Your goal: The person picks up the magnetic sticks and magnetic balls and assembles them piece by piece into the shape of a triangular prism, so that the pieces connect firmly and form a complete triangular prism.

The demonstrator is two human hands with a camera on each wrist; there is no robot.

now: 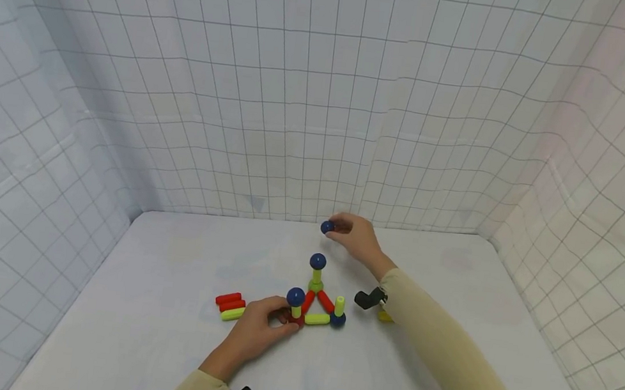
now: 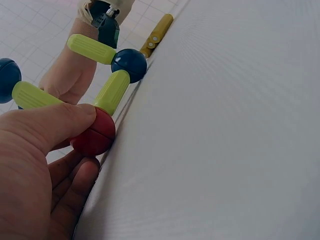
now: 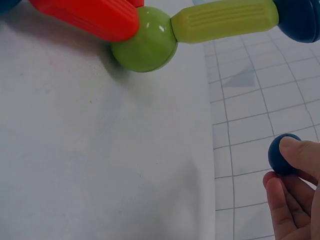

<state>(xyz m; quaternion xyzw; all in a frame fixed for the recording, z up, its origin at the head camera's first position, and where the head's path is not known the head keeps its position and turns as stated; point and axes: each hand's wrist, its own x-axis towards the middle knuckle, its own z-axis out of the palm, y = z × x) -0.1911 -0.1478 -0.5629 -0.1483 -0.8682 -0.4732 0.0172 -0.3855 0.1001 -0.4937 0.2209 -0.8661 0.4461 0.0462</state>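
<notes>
Left grip (image 1: 258, 330) pinches a red, lime and blue rod-and-ball plastic frame (image 1: 317, 319), extending rightward, likely light and stiff, by its red corner ball (image 2: 99, 134); right grip (image 1: 359, 239) pinches a glossy dark-blue ball (image 1: 326, 227), probably slippery, best held round its middle.

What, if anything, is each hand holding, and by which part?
The right hand pinches a loose blue ball by one side; the left hand grips the ball-and-rod structure by its red corner ball.
</notes>
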